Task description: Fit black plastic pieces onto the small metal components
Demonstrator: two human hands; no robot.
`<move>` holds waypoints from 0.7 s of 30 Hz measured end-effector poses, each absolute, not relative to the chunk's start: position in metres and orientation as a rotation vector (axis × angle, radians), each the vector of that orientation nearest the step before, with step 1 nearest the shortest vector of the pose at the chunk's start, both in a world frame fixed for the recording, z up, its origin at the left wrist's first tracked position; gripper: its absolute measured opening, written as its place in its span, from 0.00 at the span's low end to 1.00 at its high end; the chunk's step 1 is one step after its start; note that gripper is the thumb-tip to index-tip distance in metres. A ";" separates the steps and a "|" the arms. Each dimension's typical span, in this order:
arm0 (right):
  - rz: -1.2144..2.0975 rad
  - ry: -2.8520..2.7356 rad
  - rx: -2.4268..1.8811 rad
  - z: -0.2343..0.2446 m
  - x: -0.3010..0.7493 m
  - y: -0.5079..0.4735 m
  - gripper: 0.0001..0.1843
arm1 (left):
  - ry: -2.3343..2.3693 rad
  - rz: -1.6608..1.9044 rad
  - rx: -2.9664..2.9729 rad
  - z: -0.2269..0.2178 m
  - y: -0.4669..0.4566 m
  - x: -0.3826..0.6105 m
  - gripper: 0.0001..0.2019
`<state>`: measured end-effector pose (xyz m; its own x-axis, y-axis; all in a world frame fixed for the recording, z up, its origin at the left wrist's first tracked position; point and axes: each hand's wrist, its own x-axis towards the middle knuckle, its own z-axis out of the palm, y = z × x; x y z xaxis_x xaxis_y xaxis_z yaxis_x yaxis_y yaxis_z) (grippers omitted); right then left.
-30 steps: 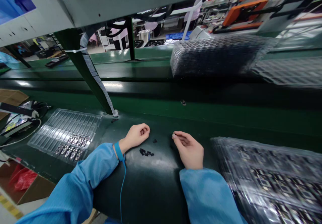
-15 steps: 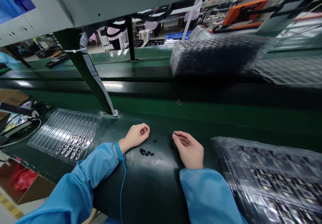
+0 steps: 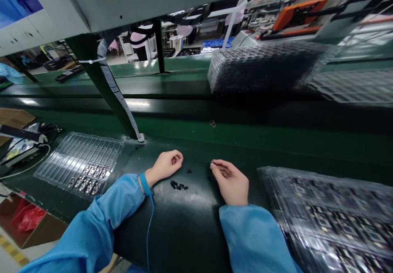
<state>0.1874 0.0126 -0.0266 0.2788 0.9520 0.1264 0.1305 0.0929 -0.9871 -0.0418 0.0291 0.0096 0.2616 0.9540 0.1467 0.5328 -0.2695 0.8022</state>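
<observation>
My left hand [image 3: 167,165] rests over the green work surface [image 3: 184,240] with its fingers curled closed. Whatever it may hold is hidden. A blue wrist strap [image 3: 145,183] with a thin cord circles that wrist. My right hand [image 3: 231,179] is closed in a pinch, thumb against fingertips; anything between them is too small to make out. Between the hands lie a small pile of black pieces [image 3: 178,186] and a single black piece [image 3: 189,171] apart from it.
At left lies a clear tray [image 3: 73,152] partly filled with small metallic parts [image 3: 89,179]. Stacked clear trays [image 3: 331,215] of parts stand at right. Beyond, a green belt [image 3: 184,129] carries a small part [image 3: 213,123]. A green post [image 3: 113,101] rises at left; more trays [image 3: 260,68] stand behind.
The small part on the green belt has shifted slightly to the left. Both hands have stayed in place.
</observation>
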 end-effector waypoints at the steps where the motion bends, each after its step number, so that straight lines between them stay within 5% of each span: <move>1: 0.858 -1.122 -1.333 -0.027 0.187 0.013 0.17 | 1.346 0.860 1.904 0.009 0.029 -0.042 0.05; 21: 0.851 -1.138 -1.328 -0.026 0.187 0.013 0.18 | 1.366 0.850 1.891 0.014 0.029 -0.041 0.06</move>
<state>0.1871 0.0128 -0.0262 0.2714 0.9527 0.1366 0.1384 0.1018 -0.9851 -0.0411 0.0289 0.0135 0.2478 0.9600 0.1302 0.5409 -0.2486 0.8035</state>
